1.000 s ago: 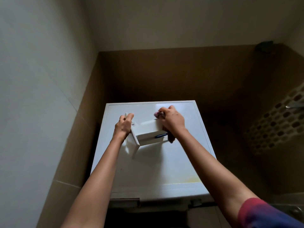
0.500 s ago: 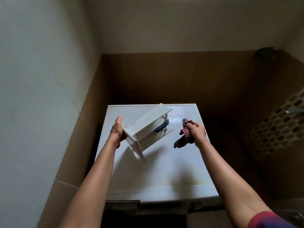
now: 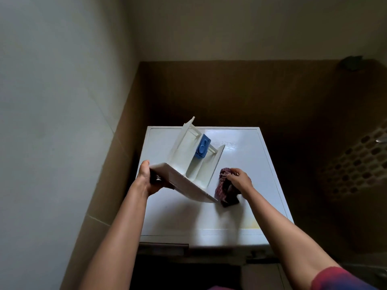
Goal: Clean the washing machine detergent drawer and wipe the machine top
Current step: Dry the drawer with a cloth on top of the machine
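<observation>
Head view: we see the drawer (image 3: 194, 164) already out, held tilted above the machine top (image 3: 209, 216) by the left hand (image 3: 149, 181), the right hand (image 3: 239, 181) clutching a cloth (image 3: 225, 190), wiping apparently unfinished.

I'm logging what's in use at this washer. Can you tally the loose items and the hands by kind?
White plastic detergent drawer with blue insert, held in the left hand: 1
Dark red checked cloth, held in the right hand: 1
Bare hands, left hand and right hand: 2
Total: 4
</observation>
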A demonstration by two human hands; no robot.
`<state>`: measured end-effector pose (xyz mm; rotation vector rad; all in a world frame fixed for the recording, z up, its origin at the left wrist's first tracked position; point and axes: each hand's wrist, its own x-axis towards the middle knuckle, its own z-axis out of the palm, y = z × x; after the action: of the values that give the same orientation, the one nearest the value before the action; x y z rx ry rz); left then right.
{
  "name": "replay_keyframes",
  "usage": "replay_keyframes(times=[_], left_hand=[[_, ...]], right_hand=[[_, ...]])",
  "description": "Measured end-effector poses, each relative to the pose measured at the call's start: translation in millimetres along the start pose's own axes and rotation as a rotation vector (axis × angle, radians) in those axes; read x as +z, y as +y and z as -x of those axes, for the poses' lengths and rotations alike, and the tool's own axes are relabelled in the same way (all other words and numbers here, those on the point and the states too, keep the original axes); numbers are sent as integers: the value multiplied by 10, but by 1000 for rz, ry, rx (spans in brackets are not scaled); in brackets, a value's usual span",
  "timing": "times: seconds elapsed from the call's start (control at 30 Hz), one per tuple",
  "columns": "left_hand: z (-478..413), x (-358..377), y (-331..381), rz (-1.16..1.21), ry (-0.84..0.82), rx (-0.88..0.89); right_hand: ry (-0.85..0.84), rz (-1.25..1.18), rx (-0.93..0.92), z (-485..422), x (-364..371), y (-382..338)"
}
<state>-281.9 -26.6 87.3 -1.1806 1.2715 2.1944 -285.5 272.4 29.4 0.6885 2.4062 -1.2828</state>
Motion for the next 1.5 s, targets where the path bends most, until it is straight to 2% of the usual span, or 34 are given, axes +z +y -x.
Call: replay_keyframes(times=[0.07,0.13,0.2,0.27,0.37,0.43,0.57,0.7,0.73,0.87,1.03,1.17,1.23,1.33,1.4,1.5], left_hand=[[18,-94,-10,18,-37,-31],[33,-172,-29,26,-84,-53],[73,-248,-58,36,-159,-75],[131,-330,-93,24,-253,-100],[174,-465,-157,-17,-336,-118],[210,-561,-217,-15,-349,-146],[259,-748,-408,99,-337,-214],[235,-887,-664,418,-283,-343],[274,-905,-728,480,-274,-328],[561,-854,-982,524,-231,-169],[988,-651,-1401,463,25,61],[1145,-621,-1729,262,125,132],[1169,-704,-1874,64,255,182],[1157,-899,-2008,-255,500,471],[1114,-1022,-2002,-301,412,700],[1075,-1136,-1892,-335,126,806]], right_hand=[[107,102,-60,15,14,-59],[127,-68,-150,25,35,-132],[16,-336,-147,55,74,-221],[-160,-555,-63,122,133,-276],[-439,-710,-5,264,209,-265],[-538,-784,-20,357,269,-228],[-549,-729,-89,566,403,-221],[-487,-638,-140,691,462,-134],[-489,-621,-152,735,459,-110],[-467,-586,-155,910,428,-4],[-429,-532,-130,1125,388,162],[-429,-530,-112,1227,299,248],[-410,-521,-99,1233,252,290],[-376,-433,-97,1210,185,341],[-372,-371,-101,1208,142,362],[-373,-284,-98,1191,116,361]])
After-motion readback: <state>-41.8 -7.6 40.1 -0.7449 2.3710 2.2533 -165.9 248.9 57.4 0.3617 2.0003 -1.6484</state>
